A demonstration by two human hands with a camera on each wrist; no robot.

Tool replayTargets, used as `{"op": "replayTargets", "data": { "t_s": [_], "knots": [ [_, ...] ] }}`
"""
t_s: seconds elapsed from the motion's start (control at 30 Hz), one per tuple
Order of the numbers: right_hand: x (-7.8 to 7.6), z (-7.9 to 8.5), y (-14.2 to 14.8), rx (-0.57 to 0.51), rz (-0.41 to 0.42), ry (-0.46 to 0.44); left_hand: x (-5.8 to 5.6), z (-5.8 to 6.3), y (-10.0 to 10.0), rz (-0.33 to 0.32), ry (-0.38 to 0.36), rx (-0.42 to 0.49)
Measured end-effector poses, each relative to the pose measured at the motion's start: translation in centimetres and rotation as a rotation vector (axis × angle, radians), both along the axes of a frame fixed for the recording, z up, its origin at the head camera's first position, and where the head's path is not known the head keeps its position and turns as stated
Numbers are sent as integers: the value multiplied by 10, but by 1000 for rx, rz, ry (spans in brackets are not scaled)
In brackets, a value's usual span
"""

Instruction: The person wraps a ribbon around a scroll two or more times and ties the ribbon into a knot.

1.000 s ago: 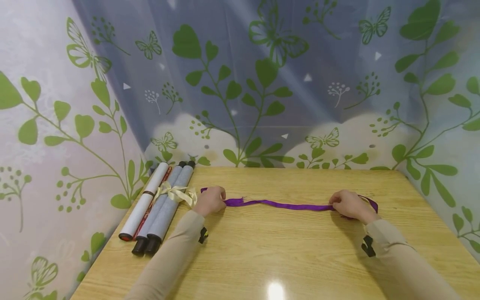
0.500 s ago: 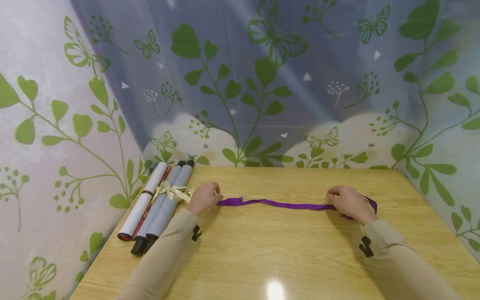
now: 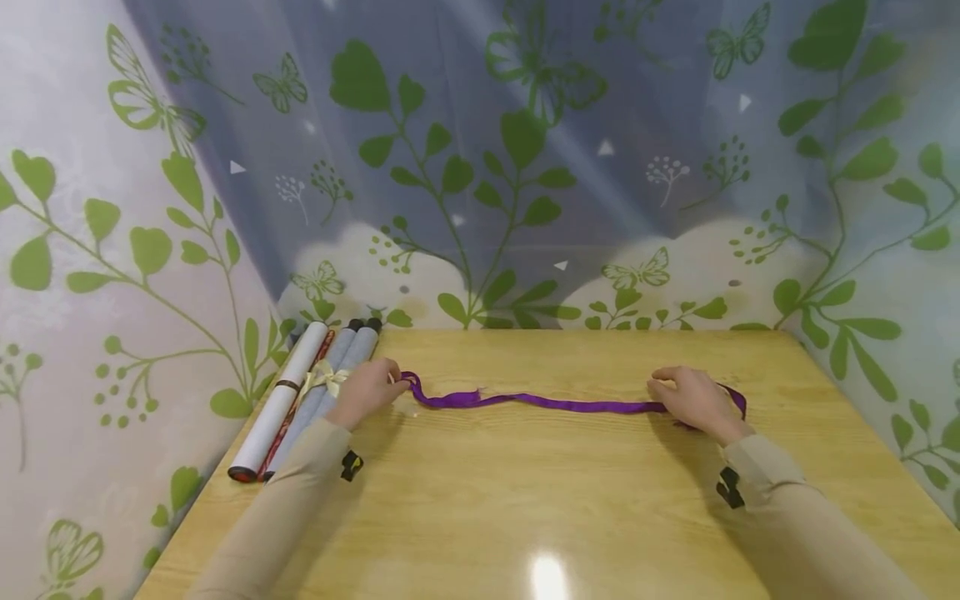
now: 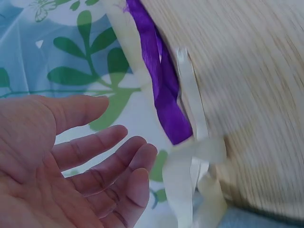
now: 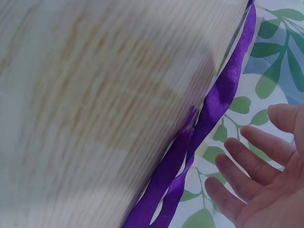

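Note:
A purple ribbon (image 3: 585,407) lies stretched across the table, with a loop at its right end. My left hand (image 3: 363,390) hovers by the ribbon's left end and over the grey rolled scrolls (image 3: 362,343). In the left wrist view its fingers are loosely bent with nothing between them, apart from the purple ribbon (image 4: 166,102) and a cream ribbon bow (image 4: 178,185). At the other end, my right hand (image 3: 693,400) is above the ribbon and hides part of it. The right wrist view shows that hand's fingers (image 5: 249,185) spread, beside the purple ribbon (image 5: 223,92) and holding nothing.
A white rolled scroll (image 3: 273,408) and a red patterned roll (image 3: 281,440) lie beside the grey scrolls at the left of the wooden table (image 3: 487,500). A leaf-printed curtain (image 3: 555,200) hangs along the back and sides.
My left hand has moved left, off the purple ribbon's end and over the grey scrolls, uncovering that end. The right hand has stayed almost in place, its fingertips slightly lifted.

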State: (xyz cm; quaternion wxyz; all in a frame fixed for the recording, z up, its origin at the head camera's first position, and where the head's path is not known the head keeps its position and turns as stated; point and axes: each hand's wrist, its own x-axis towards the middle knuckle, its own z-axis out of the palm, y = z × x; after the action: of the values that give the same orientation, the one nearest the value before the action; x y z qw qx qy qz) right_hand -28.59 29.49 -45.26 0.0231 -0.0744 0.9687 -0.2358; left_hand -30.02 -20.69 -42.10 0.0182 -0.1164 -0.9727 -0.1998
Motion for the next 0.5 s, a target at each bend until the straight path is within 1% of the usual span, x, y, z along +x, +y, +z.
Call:
{"op": "replayTargets", "data": {
  "t_s": [0.17,0.3,0.4,0.5],
  "knots": [
    [-1,2,1,23,5,23,2,6,-17,11,11,-24],
    [-1,0,1,45,-11,64,6,13,-24,18,24,-31],
    [0,-1,0,68,-25,93,9,16,-31,31,21,-21],
    [-1,-2,-1,97,-32,139,13,17,-39,37,15,-3]
  ]
}}
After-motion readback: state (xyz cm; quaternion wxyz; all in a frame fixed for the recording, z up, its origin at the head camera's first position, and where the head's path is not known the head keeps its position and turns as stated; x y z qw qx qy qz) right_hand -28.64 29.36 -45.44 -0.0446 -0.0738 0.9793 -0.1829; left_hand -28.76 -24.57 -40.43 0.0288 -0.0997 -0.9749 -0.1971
